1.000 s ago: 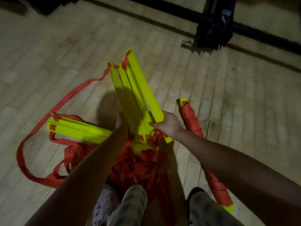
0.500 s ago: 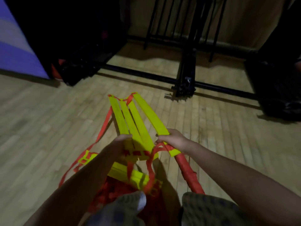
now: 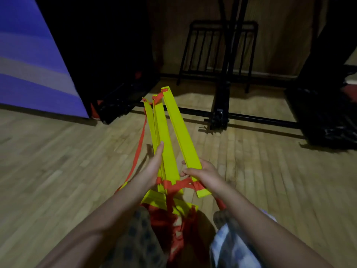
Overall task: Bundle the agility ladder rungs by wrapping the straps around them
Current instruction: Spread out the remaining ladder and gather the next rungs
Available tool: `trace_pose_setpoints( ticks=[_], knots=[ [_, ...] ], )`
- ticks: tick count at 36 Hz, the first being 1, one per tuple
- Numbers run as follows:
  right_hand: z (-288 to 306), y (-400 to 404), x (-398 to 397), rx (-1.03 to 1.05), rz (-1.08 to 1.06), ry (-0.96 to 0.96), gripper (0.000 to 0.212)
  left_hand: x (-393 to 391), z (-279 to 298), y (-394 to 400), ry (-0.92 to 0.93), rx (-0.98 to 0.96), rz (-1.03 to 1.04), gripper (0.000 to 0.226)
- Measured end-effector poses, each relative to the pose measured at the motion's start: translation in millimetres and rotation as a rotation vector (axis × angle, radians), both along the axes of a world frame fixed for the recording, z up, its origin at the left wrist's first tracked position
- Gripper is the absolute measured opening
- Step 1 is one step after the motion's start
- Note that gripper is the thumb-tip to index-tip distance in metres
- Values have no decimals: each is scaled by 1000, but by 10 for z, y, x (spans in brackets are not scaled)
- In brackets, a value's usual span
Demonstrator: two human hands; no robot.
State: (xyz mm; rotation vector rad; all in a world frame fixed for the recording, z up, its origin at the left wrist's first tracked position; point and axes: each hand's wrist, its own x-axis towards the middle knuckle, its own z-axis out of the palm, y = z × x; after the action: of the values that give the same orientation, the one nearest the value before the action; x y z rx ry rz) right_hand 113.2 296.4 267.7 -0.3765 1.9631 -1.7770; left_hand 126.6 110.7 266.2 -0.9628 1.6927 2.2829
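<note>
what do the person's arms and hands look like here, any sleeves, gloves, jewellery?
Both forearms are bare as far as the frame shows: no sleeves in view. The left hand and right hand have no gloves, and no watch, ring or wristband shows. Lighting is dim, so small markings could be missed.

Yellow rungs [image 3: 168, 144] in both hands, red straps [image 3: 174, 215] below
</note>
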Motion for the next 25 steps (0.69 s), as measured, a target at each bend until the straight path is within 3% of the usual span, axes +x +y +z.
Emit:
trace_pose_setpoints(
  ticks=[2, 5, 12, 15, 20, 25],
  knots=[
    [63, 43, 142, -13, -3, 23, 21, 161, 141, 104, 26, -40, -26, 104],
    [103, 106, 264, -46, -30, 28, 23, 261, 194, 219, 78, -123, 10, 60],
    [97, 239, 305, 23, -144, 8, 20, 377, 162, 419, 211, -158, 7, 35],
    [172, 274, 340, 40, -156, -18, 24, 403, 177, 545, 309, -13, 5, 28],
    [279, 292, 417, 63, -184, -81, 41, 359, 177, 613, 354, 33, 72, 17],
    [244, 191, 481, 31, -234, -190, 50, 284, 104, 671, 300, -81, 102, 28]
  ],
)
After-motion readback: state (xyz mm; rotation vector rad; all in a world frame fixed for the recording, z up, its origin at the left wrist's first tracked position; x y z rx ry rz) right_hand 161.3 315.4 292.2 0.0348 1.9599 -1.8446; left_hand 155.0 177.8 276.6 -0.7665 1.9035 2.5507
